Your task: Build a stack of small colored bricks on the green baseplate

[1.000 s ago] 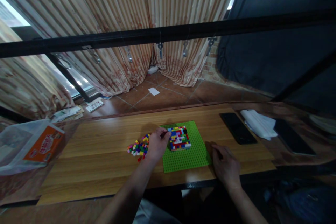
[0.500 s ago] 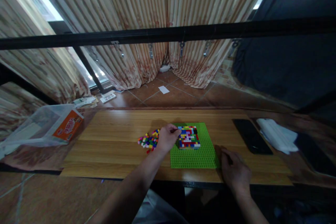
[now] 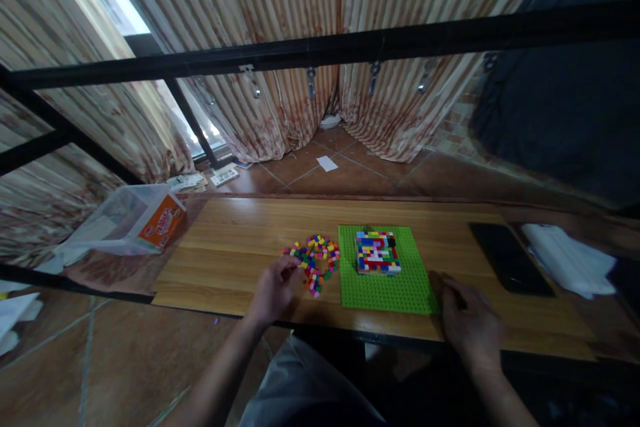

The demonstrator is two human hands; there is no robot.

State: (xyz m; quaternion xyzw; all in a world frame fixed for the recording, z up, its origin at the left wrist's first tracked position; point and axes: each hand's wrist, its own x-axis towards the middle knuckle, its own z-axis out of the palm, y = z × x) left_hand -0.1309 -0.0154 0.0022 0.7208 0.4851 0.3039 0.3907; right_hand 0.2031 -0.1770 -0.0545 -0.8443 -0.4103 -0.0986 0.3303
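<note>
- Left hand (image 3: pixel 274 288), the nearer, has been moved from block (image 3: pixel 379 253) to loose bricks (image 3: pixel 309 261).
- They are spread rightward from its half-curled grip; contents cannot be told.

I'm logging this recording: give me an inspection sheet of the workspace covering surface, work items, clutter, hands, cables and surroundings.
Surface: wood-grain tabletop.
Work items: green baseplate with a multicoloured brick block on it; loose bricks piled to its left.
Clutter: black flat device near the tabletop's right end; white bundle beyond it.
Hands: left hand at the loose bricks, whether it grips one is too small to tell; right hand partly curled, beside the baseplate's right edge.
Cables: nothing seen.
Surroundings: striped curtains, black rail, clear plastic box off the left end, white card on the tiled floor.
</note>
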